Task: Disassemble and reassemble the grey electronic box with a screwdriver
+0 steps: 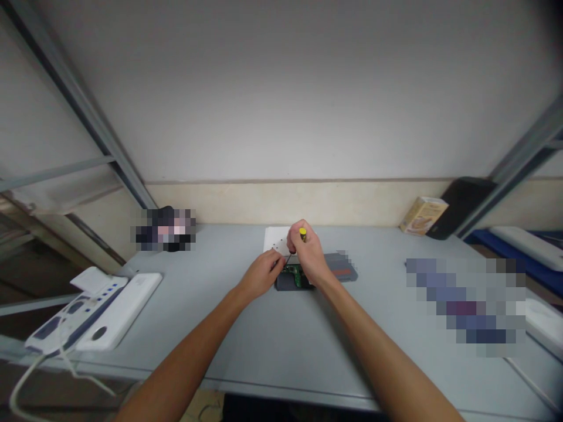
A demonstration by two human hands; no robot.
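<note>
My right hand is closed around a screwdriver, whose yellow handle end sticks up above the fist. The thin shaft slants down and left to the far edge of a small dark device with an exposed green circuit board. Beside the tip, the fingers of my left hand press together at the device's upper left corner; whether they pinch anything small is hidden. Behind the hands lies a white sheet with several small dark specks, perhaps screws. A grey flat piece lies right of the device, partly blurred out.
At left, a white power strip and a white slab-shaped device lie with cables. A yellow box leans by a black case at back right. Pixelated items lie at back left and right. A wall closes off the desk.
</note>
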